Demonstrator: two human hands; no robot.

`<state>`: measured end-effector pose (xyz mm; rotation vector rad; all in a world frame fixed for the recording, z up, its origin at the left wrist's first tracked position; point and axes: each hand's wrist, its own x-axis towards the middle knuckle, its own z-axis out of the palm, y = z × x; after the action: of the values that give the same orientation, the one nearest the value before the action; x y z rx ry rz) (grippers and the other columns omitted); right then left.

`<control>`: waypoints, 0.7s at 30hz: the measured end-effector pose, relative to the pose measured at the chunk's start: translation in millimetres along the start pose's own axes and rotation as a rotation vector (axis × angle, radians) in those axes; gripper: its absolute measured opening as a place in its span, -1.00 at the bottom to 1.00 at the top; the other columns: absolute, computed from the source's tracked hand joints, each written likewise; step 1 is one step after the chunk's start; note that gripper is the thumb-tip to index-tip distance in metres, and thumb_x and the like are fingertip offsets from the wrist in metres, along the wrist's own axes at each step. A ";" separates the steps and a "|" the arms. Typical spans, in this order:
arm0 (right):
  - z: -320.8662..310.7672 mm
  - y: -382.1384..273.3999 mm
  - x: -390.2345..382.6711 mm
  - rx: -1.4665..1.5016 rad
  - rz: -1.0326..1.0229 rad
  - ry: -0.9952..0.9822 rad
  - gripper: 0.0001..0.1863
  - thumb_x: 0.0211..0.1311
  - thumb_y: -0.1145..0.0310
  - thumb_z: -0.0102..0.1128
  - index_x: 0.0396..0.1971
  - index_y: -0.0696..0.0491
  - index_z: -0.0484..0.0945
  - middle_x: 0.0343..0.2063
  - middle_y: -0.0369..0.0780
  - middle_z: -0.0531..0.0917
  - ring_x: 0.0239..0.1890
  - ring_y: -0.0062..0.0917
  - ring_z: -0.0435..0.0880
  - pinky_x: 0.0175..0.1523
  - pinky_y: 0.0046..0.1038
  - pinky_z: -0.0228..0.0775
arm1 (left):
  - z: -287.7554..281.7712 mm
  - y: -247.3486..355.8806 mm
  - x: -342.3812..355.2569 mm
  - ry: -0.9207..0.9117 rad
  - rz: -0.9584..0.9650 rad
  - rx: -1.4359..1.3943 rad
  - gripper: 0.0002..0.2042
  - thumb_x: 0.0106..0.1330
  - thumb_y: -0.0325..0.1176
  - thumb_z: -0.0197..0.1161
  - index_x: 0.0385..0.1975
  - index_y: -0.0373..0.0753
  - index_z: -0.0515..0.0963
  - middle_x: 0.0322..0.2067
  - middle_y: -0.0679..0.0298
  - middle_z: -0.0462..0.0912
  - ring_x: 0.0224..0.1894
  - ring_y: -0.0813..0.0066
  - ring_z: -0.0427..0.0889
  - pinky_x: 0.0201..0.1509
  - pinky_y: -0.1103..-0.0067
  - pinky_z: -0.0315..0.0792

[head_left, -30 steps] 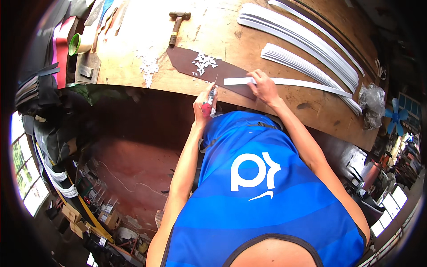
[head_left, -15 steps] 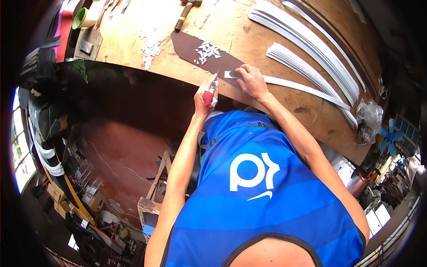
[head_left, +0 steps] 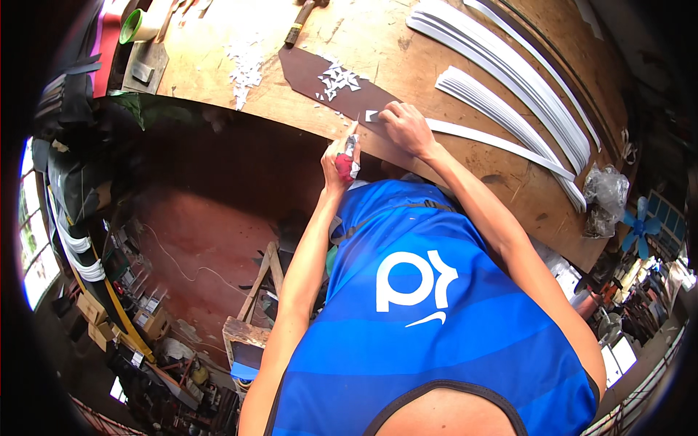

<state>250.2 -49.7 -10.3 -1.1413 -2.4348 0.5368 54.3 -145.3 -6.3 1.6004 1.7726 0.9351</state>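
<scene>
My left hand (head_left: 338, 161), at the table's near edge, is closed around a knife (head_left: 345, 166) with a red and whitish wrapped handle. Its thin blade points up toward the brown board (head_left: 309, 73). Just to the right, my right hand (head_left: 407, 129) presses a long white strip (head_left: 494, 139) down on that board with bent fingers. The strip runs out from under the hand to the right. A short white end shows left of the fingertips, close to the blade tip. Small white offcuts (head_left: 338, 78) lie scattered on the board beyond the knife.
More white scraps (head_left: 246, 73) lie on the wooden table (head_left: 207, 76) at the left. A hammer (head_left: 297, 33) rests behind the board. Stacks of white strips (head_left: 502, 69) spread to the right, near a crumpled plastic bag (head_left: 606, 190). A green-rimmed cup (head_left: 133, 27) lies at the far left.
My right hand has shifted slightly left, and less of the white strip's end shows beyond its fingertips. My left hand with the knife has drawn slightly back toward me.
</scene>
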 end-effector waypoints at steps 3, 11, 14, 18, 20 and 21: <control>1.1 -2.4 2.1 -0.001 -0.025 -0.011 -0.85 0.09 0.46 0.17 -0.31 0.06 0.58 -0.26 -0.21 0.55 -0.15 -0.34 0.57 0.02 -0.33 0.42 | 10.0 -4.4 -0.6 0.008 -0.090 -0.195 -0.62 0.32 -0.41 0.22 0.16 -0.13 0.55 -0.37 0.00 0.64 -0.37 0.05 0.63 -0.24 0.36 0.51; 7.4 -0.9 5.2 -0.008 -0.066 0.050 -0.89 0.08 0.43 0.19 -0.36 0.04 0.57 -0.32 -0.23 0.53 -0.23 -0.36 0.56 -0.08 -0.37 0.47 | 10.1 9.0 2.0 -0.061 -0.108 -0.219 -0.66 0.39 -0.53 0.15 0.15 -0.42 0.49 -0.20 0.18 0.69 -0.24 0.67 0.55 -0.09 0.64 0.46; 7.1 -2.8 5.8 0.000 -0.051 0.026 -0.89 0.08 0.44 0.19 -0.36 0.03 0.58 -0.31 -0.23 0.53 -0.23 -0.37 0.56 -0.09 -0.38 0.48 | 10.3 9.9 0.9 -0.065 -0.108 -0.211 -0.66 0.39 -0.52 0.15 0.14 -0.42 0.49 -0.16 0.14 0.70 -0.20 0.63 0.59 -0.05 0.63 0.46; 5.7 -3.8 6.1 0.003 -0.054 0.023 -0.90 0.07 0.44 0.19 -0.36 0.03 0.58 -0.30 -0.23 0.54 -0.22 -0.37 0.57 -0.10 -0.39 0.49 | 12.2 14.0 2.9 -0.043 -0.104 -0.195 -0.66 0.39 -0.50 0.16 0.15 -0.38 0.50 -0.21 0.10 0.70 -0.25 0.62 0.59 -0.10 0.61 0.48; 5.9 -3.8 6.0 -0.003 -0.049 0.031 -0.89 0.07 0.44 0.19 -0.37 0.03 0.59 -0.30 -0.23 0.55 -0.22 -0.38 0.57 -0.10 -0.39 0.49 | 11.1 17.3 3.2 -0.055 -0.145 -0.151 -0.67 0.40 -0.47 0.18 0.15 -0.33 0.52 -0.29 0.09 0.70 -0.32 0.61 0.58 -0.19 0.59 0.49; 5.8 -3.6 6.2 -0.001 -0.051 0.029 -0.89 0.07 0.44 0.19 -0.37 0.03 0.59 -0.30 -0.23 0.55 -0.22 -0.38 0.57 -0.10 -0.39 0.49 | 11.5 16.7 2.8 -0.054 -0.147 -0.151 -0.67 0.40 -0.47 0.18 0.15 -0.33 0.52 -0.29 0.09 0.70 -0.32 0.61 0.58 -0.19 0.59 0.49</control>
<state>241.4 -47.9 -12.3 -1.0770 -2.4321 0.4998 73.0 -140.5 0.4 1.3694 1.7146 0.9242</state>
